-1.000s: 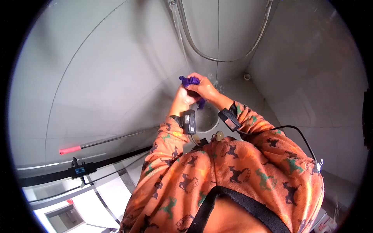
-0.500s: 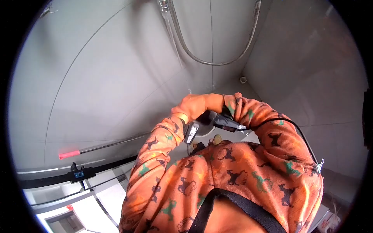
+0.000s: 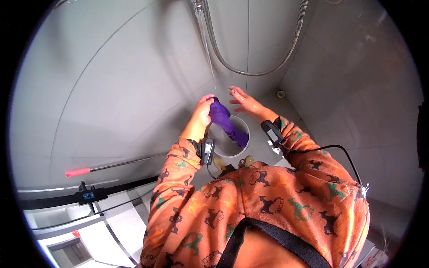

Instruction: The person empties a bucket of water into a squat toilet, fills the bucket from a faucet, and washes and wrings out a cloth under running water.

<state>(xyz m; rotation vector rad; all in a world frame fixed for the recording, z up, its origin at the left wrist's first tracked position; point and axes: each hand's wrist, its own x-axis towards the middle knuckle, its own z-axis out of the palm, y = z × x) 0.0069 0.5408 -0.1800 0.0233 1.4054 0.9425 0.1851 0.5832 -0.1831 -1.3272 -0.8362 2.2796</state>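
Note:
My left hand (image 3: 203,112) is closed on the top end of a wet-looking purple cloth (image 3: 220,113). The cloth hangs down to the right, and its lower end reaches over a round bucket (image 3: 217,139). To the right of the cloth, my right hand (image 3: 248,104) is held up with its fingers spread and nothing in them. Drops shine on its skin. A thin stream of water (image 3: 206,49) falls from the tap (image 3: 198,6) and comes down between the two hands, near the top of the cloth.
A metal shower hose (image 3: 250,73) loops down the grey wall. A pole with a pink handle (image 3: 77,172) leans at the left, above a dark rail (image 3: 129,189). Two feet (image 3: 249,161) stand just below the bucket. A black cable runs along my right sleeve.
My hands were close together with the forearms drawn in, hiding the bucket. They have since moved apart, and the purple cloth now shows in my left hand while my right is free.

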